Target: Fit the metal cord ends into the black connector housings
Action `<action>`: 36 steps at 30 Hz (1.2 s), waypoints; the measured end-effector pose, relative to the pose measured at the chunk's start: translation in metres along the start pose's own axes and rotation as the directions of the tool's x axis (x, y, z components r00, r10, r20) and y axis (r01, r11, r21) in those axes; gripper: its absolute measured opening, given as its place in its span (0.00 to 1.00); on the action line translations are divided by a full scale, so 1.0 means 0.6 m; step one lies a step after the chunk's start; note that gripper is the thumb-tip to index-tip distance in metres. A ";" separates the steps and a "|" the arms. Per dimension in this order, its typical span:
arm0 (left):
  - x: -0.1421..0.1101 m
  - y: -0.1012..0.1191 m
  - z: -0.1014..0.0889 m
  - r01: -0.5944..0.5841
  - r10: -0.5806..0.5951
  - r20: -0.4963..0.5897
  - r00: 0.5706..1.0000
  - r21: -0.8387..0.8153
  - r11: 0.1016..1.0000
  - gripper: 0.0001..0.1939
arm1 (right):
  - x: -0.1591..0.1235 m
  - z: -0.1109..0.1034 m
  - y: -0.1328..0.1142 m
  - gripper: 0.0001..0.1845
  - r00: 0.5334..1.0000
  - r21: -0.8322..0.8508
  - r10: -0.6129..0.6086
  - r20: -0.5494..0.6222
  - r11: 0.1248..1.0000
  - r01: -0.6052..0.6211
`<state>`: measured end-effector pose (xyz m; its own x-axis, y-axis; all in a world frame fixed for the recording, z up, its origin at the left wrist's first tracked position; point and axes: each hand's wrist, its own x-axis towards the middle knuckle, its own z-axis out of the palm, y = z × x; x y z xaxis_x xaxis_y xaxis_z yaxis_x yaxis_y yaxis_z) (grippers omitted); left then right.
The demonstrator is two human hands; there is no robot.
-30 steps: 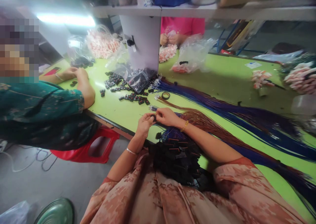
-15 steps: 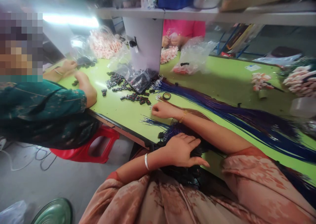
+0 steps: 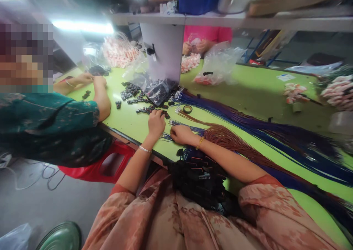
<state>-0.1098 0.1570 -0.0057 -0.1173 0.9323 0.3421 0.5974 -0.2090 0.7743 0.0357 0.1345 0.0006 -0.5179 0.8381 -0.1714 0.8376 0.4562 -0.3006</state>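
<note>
My left hand [image 3: 156, 124] is over the near edge of the scattered small black connectors [image 3: 146, 109], its fingers bent down and together among them. Whether a connector is between the fingertips is hidden. To its right, my right hand [image 3: 182, 134] is closed over blue wires [image 3: 190, 125] with bare metal tips. What its fingers pinch cannot be made out. Brown wires [image 3: 220, 134] run beside that hand and off to the right. Below my forearms, a heap of black pieces with wires [image 3: 201, 176] lies at the table edge, against my clothing.
A roll of black tape [image 3: 187, 109] lies beyond my right hand. Long dark-blue wires [image 3: 242, 121] stretch rightward. A plastic bag [image 3: 160, 92] sits by the upright panel [image 3: 162, 51]. One co-worker's arm [image 3: 101, 95] rests at left, near a red stool [image 3: 110, 163]; another person in pink works opposite.
My left hand has moved from above the black heap forward and left to the connectors. My right hand has shifted slightly nearer, from beside the brown wires onto the blue ones.
</note>
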 end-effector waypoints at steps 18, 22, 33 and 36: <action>0.016 -0.058 -0.056 0.388 -0.428 0.144 0.892 -0.729 0.563 0.13 | -0.014 -0.018 0.006 0.14 0.988 -0.132 -0.138 0.073 0.980 0.147; -0.005 -0.055 -0.077 0.407 -0.424 0.233 0.875 -0.828 0.386 0.14 | -0.019 -0.024 0.005 0.13 0.990 -0.159 -0.111 0.092 0.979 0.125; -0.048 -0.023 -0.106 0.467 -0.387 0.346 0.855 -0.839 0.280 0.18 | -0.018 -0.023 0.021 0.12 0.984 -0.092 -0.162 0.079 0.981 0.169; -0.056 -0.029 -0.105 0.465 -0.427 0.315 0.848 -0.829 0.312 0.17 | -0.020 -0.023 0.027 0.09 0.983 0.014 -0.185 -0.015 0.983 0.185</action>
<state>-0.1661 0.1106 0.0031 -0.1043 0.9725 -0.2080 -0.5257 0.1236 0.8416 0.0580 0.1363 0.0109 -0.6612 0.7436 -0.0991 0.7248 0.5991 -0.3403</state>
